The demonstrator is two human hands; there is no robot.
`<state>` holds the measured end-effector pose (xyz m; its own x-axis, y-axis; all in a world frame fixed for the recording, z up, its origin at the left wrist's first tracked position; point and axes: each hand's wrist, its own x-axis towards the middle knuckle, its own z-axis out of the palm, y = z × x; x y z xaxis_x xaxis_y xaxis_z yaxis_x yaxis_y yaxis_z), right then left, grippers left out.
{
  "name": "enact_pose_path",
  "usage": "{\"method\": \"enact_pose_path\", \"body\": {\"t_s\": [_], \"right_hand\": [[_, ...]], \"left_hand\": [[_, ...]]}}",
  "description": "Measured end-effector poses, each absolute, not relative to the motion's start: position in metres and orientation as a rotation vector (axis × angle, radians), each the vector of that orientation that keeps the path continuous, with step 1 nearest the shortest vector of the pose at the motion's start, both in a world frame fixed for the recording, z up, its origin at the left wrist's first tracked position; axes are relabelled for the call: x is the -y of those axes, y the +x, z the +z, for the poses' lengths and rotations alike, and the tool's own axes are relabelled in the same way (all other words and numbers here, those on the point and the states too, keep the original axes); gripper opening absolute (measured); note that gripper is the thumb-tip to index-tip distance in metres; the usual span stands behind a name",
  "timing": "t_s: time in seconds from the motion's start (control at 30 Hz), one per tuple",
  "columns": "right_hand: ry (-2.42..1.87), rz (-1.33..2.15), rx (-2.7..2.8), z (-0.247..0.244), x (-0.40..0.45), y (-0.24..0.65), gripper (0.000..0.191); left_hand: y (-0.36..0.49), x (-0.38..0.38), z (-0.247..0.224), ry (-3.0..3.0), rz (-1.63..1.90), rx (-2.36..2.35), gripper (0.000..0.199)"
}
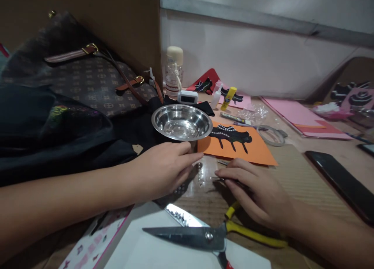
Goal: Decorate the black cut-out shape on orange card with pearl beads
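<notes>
Beads, small and shiny, lie on clear plastic sheet; left hand close beside, grip hidden; right hand, apart, pinches slim metal tool. Bump against yellow-handled steel scissors could jolt sheet, scattering beads.

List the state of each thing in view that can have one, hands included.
Scissors: blades open
Metal bowl: upright, uncovered
Bottle: upright, lid on
Glue stick: standing
Phone: lying flat, upper face dark
Orange card: lying flat, decorated
Left hand: index finger extended, grip unclear
Right hand: pinching a slender metal tool
</notes>
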<state>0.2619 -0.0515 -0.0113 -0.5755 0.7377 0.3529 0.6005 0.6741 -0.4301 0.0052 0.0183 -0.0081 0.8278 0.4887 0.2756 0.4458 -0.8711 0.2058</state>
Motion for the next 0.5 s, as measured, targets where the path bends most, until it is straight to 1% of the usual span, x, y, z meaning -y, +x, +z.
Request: {"method": "enact_pose_path", "body": {"t_s": [0.07, 0.1, 0.23, 0.33, 0.4, 0.5], "right_hand": [[-1.009, 0.334, 2.359, -0.012, 0.051, 0.262, 0.026], [-1.001, 0.316, 2.357, -0.012, 0.051, 0.263, 0.026], [-0.984, 0.23, 2.374, -0.015, 0.052, 0.265, 0.027], [-0.921, 0.143, 2.402, -0.017, 0.051, 0.267, 0.029], [-0.905, 0.102, 2.403, -0.017, 0.051, 0.268, 0.026], [-0.928, 0.071, 2.39, -0.015, 0.051, 0.267, 0.021]], "left_hand": [[0.005, -0.016, -0.01, 2.745, 0.56, -0.67, 0.047], [0.005, -0.016, -0.011, 2.674, 0.565, -0.639, 0.049], [0.008, -0.013, -0.011, 2.327, 0.572, -0.606, 0.047], [0.011, -0.01, -0.009, 2.079, 0.582, -0.628, 0.058], [0.012, -0.008, -0.008, 2.024, 0.58, -0.63, 0.062], [0.013, -0.005, -0.007, 2.028, 0.59, -0.649, 0.06]]}}
